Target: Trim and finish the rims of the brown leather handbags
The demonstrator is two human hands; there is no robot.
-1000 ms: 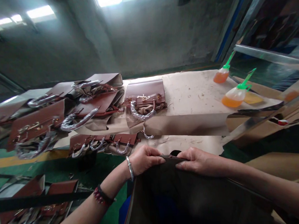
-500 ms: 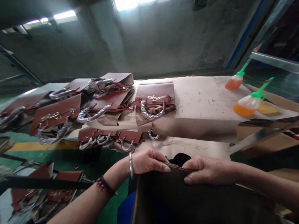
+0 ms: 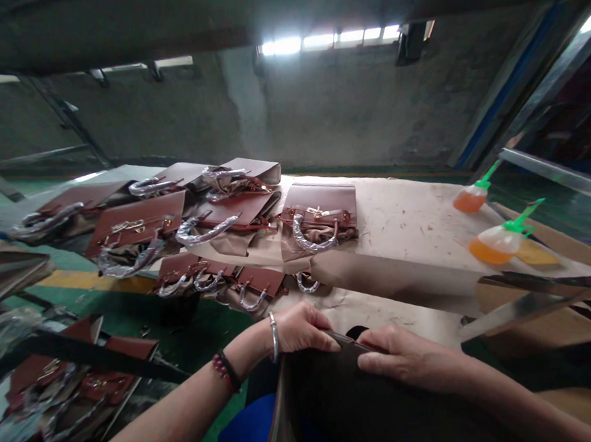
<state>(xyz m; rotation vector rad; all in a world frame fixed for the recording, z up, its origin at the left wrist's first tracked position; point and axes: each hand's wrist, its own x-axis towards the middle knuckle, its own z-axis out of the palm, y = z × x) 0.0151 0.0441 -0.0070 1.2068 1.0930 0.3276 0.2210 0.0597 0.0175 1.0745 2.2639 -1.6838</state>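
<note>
My left hand pinches the top edge of a dark brown bag panel between thumb and fingers. A short way to the right, my right hand grips the same edge, thumb on the near face. The panel hangs toward me and widens below, its lower part lost in shadow. Between the hands the edge looks thin and layered. Behind it a small round black shape peeks out; I cannot tell what it is. On the bench beyond, a finished-looking brown handbag lies with its handle wrapped in clear film.
Several more brown handbags lie on the bench's left part. Two squeeze bottles of orange liquid with green spouts stand on the paper-covered bench top. Lower shelves hold more bags. A metal rack with bags stands at left.
My view has tilted upward, so the bench and bags appear lower. Both hands keep hold of the dark panel's edge, and the black shape behind it shows less.
</note>
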